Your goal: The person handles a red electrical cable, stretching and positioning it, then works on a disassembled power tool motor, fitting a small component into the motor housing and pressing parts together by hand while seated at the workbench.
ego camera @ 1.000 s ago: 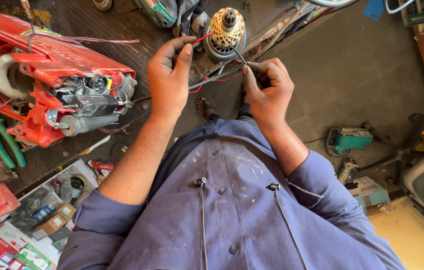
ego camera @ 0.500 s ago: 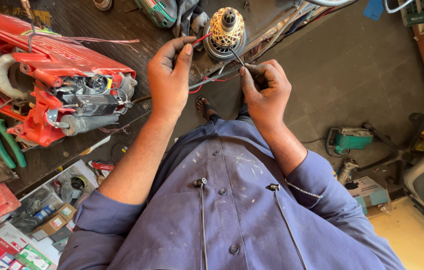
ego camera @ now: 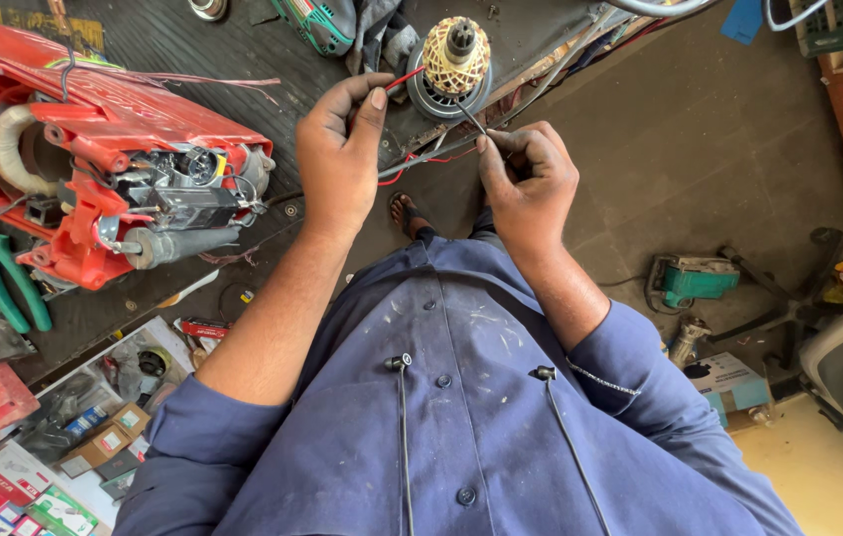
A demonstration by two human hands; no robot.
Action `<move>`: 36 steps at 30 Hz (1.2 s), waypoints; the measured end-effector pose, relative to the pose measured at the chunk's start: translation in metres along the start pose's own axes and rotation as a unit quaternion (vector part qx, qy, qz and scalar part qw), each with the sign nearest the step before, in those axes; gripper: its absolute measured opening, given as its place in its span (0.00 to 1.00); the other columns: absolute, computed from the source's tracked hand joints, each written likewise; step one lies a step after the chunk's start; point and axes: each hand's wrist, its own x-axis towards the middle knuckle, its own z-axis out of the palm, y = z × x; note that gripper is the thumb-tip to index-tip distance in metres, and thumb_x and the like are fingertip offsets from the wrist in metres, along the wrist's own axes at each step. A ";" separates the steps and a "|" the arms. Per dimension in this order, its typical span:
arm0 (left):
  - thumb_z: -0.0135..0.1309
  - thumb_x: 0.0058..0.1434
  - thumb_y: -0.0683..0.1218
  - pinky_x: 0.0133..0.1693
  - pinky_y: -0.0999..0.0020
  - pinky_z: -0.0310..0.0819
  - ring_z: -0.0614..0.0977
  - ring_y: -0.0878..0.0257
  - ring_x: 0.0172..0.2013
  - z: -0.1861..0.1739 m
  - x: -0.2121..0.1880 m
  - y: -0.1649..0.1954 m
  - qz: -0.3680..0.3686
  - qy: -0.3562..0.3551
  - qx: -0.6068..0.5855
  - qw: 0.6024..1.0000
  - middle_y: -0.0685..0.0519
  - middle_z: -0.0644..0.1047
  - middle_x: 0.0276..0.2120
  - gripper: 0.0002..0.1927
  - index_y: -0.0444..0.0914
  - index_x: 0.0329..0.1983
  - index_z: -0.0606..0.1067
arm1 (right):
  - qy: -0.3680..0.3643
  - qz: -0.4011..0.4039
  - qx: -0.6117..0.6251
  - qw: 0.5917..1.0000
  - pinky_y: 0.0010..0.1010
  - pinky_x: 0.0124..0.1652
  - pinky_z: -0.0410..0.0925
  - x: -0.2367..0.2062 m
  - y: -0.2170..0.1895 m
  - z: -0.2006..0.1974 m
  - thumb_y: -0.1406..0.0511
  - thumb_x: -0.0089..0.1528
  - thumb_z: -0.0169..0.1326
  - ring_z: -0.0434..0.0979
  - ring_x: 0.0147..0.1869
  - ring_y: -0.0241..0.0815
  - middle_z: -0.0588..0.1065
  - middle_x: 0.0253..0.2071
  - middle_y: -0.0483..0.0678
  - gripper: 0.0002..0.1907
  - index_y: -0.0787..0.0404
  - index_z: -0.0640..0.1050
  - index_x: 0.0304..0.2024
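A wound motor coil (ego camera: 455, 60) with a dark base stands on the edge of the workbench (ego camera: 193, 50). My left hand (ego camera: 338, 164) pinches a thin red wire (ego camera: 404, 79) that leads to the coil. My right hand (ego camera: 529, 184) is closed on a thin dark tool or wire end (ego camera: 471, 117) pointing up at the coil's base. Both hands are just below the coil, about a hand's width apart. More red wire (ego camera: 412, 164) loops between them.
A red opened power tool (ego camera: 114, 169) with its motor exposed lies on the bench at left, with green-handled pliers (ego camera: 6, 288) beside it. Small boxes (ego camera: 94, 447) sit lower left. On the floor at right lie a green power tool (ego camera: 695, 280) and a carton (ego camera: 729, 382).
My right hand has shifted slightly, its fingertips now closer to the coil's base. My left hand keeps the red wire in the same place.
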 end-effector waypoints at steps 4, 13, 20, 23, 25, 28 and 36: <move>0.54 0.74 0.44 0.33 0.78 0.61 0.67 0.77 0.32 0.000 0.001 -0.001 0.003 0.002 0.010 1.000 0.65 0.71 0.30 0.10 0.32 0.51 0.80 | -0.006 0.039 0.040 0.998 0.20 0.29 0.60 0.001 -0.001 0.000 0.73 0.65 0.64 0.66 0.30 0.25 0.70 0.33 0.42 0.06 0.69 0.79 0.36; 0.54 0.75 0.43 0.37 0.78 0.65 0.70 0.76 0.34 0.000 0.002 -0.002 0.003 -0.001 -0.007 1.000 0.63 0.76 0.34 0.10 0.32 0.51 0.79 | -0.007 0.041 0.037 0.998 0.20 0.29 0.61 0.000 -0.002 -0.001 0.73 0.65 0.64 0.66 0.30 0.25 0.70 0.33 0.42 0.05 0.69 0.80 0.37; 0.55 0.74 0.44 0.34 0.78 0.64 0.68 0.76 0.32 0.001 0.003 -0.001 0.000 0.008 0.013 1.000 0.64 0.73 0.30 0.10 0.33 0.50 0.80 | -0.004 0.017 0.018 1.000 0.21 0.29 0.60 0.003 0.002 -0.001 0.74 0.65 0.65 0.65 0.30 0.26 0.70 0.33 0.43 0.05 0.69 0.80 0.37; 0.55 0.74 0.44 0.34 0.78 0.63 0.68 0.76 0.32 0.001 0.002 -0.001 -0.003 0.010 0.022 1.000 0.64 0.72 0.30 0.10 0.33 0.50 0.80 | -0.006 0.023 0.023 0.999 0.20 0.29 0.60 0.002 0.004 -0.001 0.74 0.65 0.65 0.65 0.30 0.26 0.69 0.33 0.43 0.05 0.69 0.80 0.37; 0.54 0.74 0.44 0.34 0.78 0.64 0.68 0.76 0.32 0.001 0.002 -0.001 -0.002 0.008 0.013 1.000 0.64 0.73 0.30 0.10 0.33 0.51 0.80 | -0.007 0.027 0.034 0.999 0.20 0.30 0.60 0.001 0.005 -0.001 0.74 0.65 0.64 0.65 0.30 0.26 0.69 0.33 0.43 0.06 0.69 0.79 0.36; 0.54 0.74 0.44 0.35 0.78 0.64 0.69 0.76 0.33 0.001 0.003 -0.001 0.003 0.003 0.003 1.000 0.64 0.74 0.32 0.11 0.32 0.51 0.80 | -0.011 0.024 0.049 0.998 0.21 0.32 0.61 -0.001 0.005 0.001 0.74 0.66 0.64 0.65 0.32 0.26 0.70 0.34 0.43 0.07 0.69 0.78 0.36; 0.55 0.74 0.45 0.35 0.78 0.63 0.68 0.76 0.32 0.000 0.003 -0.002 0.002 0.006 0.007 1.000 0.64 0.73 0.30 0.11 0.33 0.51 0.80 | -0.011 0.018 0.017 1.000 0.21 0.30 0.61 0.002 0.003 0.001 0.73 0.64 0.65 0.65 0.31 0.26 0.69 0.33 0.42 0.05 0.69 0.80 0.37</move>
